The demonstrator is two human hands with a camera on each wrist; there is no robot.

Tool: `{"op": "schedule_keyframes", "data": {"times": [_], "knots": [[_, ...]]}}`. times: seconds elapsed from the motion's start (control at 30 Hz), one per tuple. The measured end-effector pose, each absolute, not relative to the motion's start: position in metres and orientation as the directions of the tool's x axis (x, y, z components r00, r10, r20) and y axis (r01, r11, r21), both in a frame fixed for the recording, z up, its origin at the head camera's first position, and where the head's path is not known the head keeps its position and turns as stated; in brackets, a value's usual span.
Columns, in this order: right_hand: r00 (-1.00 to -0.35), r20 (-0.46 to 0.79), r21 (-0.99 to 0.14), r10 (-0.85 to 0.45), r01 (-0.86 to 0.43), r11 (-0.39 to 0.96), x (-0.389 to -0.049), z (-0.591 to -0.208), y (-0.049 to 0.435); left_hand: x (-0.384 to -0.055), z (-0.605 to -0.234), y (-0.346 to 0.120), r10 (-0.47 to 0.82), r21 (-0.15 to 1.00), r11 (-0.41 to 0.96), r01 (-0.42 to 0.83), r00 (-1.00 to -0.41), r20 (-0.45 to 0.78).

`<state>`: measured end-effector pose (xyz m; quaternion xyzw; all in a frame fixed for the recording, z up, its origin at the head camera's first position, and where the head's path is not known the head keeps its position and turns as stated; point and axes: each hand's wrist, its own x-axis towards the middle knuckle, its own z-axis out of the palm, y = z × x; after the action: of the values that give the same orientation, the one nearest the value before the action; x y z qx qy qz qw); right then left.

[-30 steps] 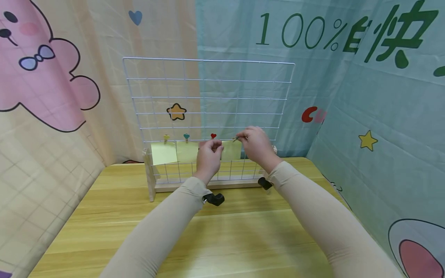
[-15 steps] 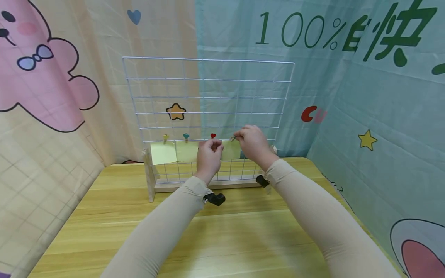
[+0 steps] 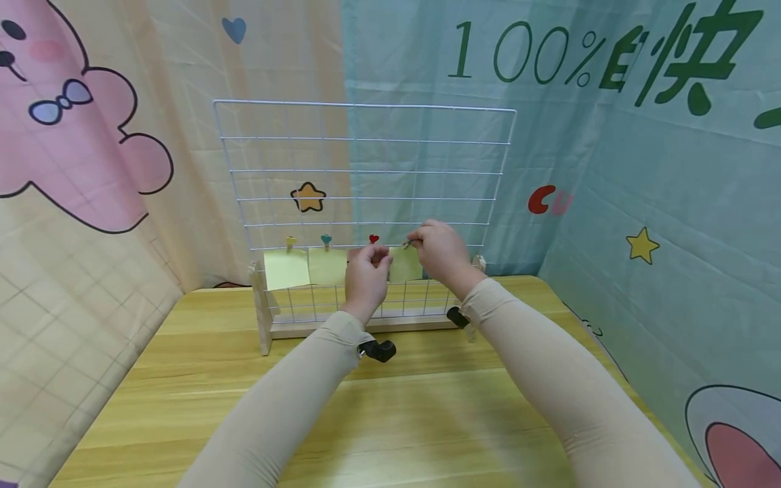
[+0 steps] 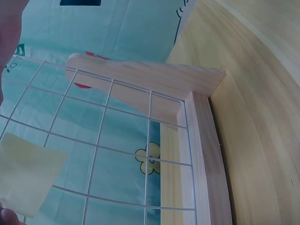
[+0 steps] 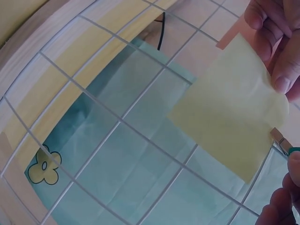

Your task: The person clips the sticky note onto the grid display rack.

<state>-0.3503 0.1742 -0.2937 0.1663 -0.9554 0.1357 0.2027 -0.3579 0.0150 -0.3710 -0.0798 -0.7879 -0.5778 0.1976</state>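
Note:
My left hand (image 3: 367, 281) pinches a pale yellow sticky note (image 3: 405, 264) by its edge, in front of the white wire grid (image 3: 366, 172). In the right wrist view the left thumb lies on that note's margin. My right hand (image 3: 445, 254) holds a small wooden clothespin (image 5: 280, 139) with a green part between thumb and fingers; its tip is at the note's edge, and whether it bites the wire cannot be told. To the left, two more sticky notes (image 3: 286, 270) hang under a yellow clip (image 3: 291, 242) and a teal heart clip (image 3: 326, 240).
A red heart clip (image 3: 374, 238) sits on the same wire above the left hand; what it holds is hidden. A wooden stand (image 3: 264, 308) carries the grid on the wooden table (image 3: 378, 407). Printed curtains (image 3: 641, 203) hang behind and at the sides.
My right hand has moved slightly left, bringing the clothespin closer to the sticky note's top edge. The left hand keeps its place on the note.

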Motion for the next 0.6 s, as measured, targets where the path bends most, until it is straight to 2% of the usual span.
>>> {"op": "schedule_keyframes", "data": {"times": [0.6], "knots": [[-0.860, 0.421, -0.105, -0.289, -0.363, 0.926, -0.3544, -0.2933, 0.1689, -0.3575, -0.3706, 0.0178, -0.142, 0.869, 0.337, 0.363, -0.892, 0.428]]}}
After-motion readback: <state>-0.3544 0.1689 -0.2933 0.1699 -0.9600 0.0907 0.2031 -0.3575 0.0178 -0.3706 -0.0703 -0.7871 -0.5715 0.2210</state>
